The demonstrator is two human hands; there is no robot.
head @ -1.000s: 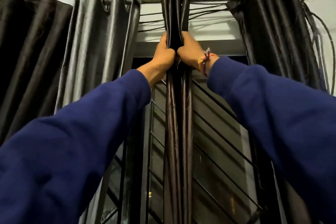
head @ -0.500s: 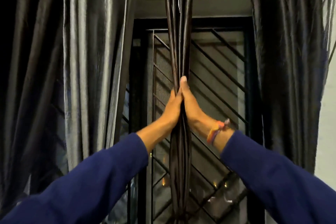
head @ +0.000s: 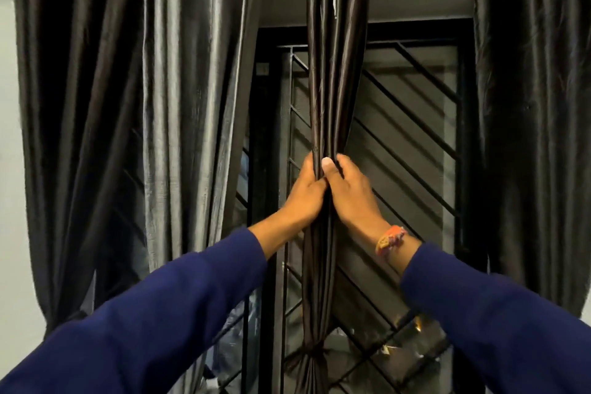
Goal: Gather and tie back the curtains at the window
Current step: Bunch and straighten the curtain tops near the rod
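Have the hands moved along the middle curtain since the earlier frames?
Yes. Both hands, left hand and right hand, slid down the middle curtain, from above the window frame's top bar to below it.

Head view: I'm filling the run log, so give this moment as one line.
left hand: grips middle curtain | right hand: grips same curtain | knot: low on it | side curtains: hanging loose

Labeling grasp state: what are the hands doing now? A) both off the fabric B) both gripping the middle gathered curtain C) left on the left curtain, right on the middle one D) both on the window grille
B: the left hand and right hand wrap the middle gathered curtain from either side.
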